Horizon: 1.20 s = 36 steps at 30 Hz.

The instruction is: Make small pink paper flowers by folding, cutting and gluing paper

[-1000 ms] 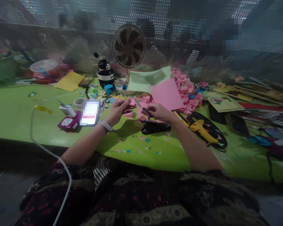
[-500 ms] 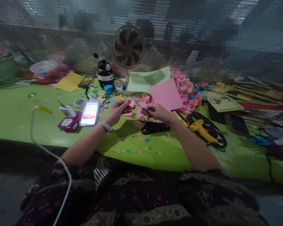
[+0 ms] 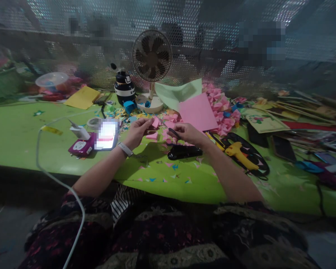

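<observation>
My left hand (image 3: 137, 131) pinches a small folded pink paper piece (image 3: 156, 122) just above the green table (image 3: 19, 138). A white watch band circles that wrist. My right hand (image 3: 188, 133) is closed round the black handles of a pair of scissors (image 3: 173, 132), whose blades point left towards the pink piece. Under my right hand lies a black stapler-like tool (image 3: 184, 151). Small pink, blue and yellow paper scraps (image 3: 168, 175) litter the table around both hands.
A desk fan (image 3: 152, 59) stands behind, with a pale green sheet (image 3: 177, 95), a pink sheet (image 3: 197, 112) and a heap of pink paper flowers (image 3: 223, 110). A lit phone (image 3: 106, 135), charger and white cable (image 3: 44, 164) lie left. A yellow glue gun (image 3: 239, 154) lies right.
The pale green sheet by the fan has shifted slightly, uncovering the fan's base. Both hands stay almost where they were.
</observation>
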Tool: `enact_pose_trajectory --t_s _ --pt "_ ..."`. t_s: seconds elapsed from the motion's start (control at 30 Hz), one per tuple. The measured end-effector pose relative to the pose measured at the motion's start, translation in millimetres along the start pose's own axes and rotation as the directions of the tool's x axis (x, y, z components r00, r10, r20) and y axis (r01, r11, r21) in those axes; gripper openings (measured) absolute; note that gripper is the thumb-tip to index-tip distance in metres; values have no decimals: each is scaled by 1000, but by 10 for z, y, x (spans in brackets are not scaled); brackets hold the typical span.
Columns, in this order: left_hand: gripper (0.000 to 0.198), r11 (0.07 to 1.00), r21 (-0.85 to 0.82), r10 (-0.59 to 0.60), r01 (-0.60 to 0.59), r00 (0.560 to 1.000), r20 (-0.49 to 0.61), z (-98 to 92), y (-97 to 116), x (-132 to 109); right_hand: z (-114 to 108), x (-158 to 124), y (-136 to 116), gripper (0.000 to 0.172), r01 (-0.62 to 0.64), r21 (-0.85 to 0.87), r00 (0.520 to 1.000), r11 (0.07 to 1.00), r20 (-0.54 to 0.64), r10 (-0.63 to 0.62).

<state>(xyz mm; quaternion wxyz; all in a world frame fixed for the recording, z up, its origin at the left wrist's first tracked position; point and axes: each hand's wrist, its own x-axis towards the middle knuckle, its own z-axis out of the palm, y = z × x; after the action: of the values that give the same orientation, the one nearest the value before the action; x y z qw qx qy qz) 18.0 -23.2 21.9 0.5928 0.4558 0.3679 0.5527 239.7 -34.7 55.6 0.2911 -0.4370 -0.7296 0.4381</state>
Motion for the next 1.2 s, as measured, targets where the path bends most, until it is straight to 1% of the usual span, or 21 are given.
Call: enact_pose_trajectory --t_s 0.07,0.2,0.3,0.33,0.4,0.47,0.53,0.6,0.7,0.83,0.87,1.0,1.07,1.13,1.2 --pt "35 1000 0 -7 7 1000 -7 3 8 -3 0 -8 -23 61 -5 33 1000 999 -31 6" --pt "28 998 -34 -52 51 998 -28 16 20 -9 -51 -2 -12 61 -29 84 985 996 -165 42" --pt "26 991 -94 -104 100 994 -33 27 26 -3 -127 35 100 58 -71 29 972 997 -224 75" --pt "26 984 -123 -131 126 991 -34 30 28 2 -155 53 155 56 -87 -25 969 996 -234 79" --pt "26 964 -182 -203 192 978 -40 35 34 15 -208 88 268 46 -120 -196 963 973 -261 66" --pt "27 941 -220 -274 257 961 -47 37 37 29 -252 118 363 33 -160 -399 959 903 -278 47" --pt "28 931 -226 -303 288 952 -37 35 36 39 -284 134 421 26 -208 -555 960 806 -275 58" --pt "29 937 -210 -288 280 958 -8 31 33 44 -305 138 442 24 -251 -635 958 731 -274 91" --pt "29 952 -193 -236 237 971 30 24 24 44 -318 131 431 23 -307 -681 946 665 -292 138" --pt "12 954 -213 -210 213 977 34 14 -11 47 -310 117 424 23 -354 -740 935 572 -300 191" --pt "9 957 -208 -201 203 979 31 10 -26 48 -303 115 431 24 -355 -758 935 547 -300 190" --pt "8 974 -154 -163 169 985 50 -17 -90 52 -269 116 469 27 -324 -833 946 448 -286 152" --pt "7 977 -111 -177 183 982 63 -32 -109 50 -262 123 476 26 -330 -845 943 421 -278 182" --pt "13 980 -72 -183 187 981 61 -45 -120 48 -272 128 468 24 -343 -845 936 411 -271 225" --pt "15 986 -44 -156 158 987 49 -55 -127 49 -296 122 441 23 -343 -845 933 412 -253 257"
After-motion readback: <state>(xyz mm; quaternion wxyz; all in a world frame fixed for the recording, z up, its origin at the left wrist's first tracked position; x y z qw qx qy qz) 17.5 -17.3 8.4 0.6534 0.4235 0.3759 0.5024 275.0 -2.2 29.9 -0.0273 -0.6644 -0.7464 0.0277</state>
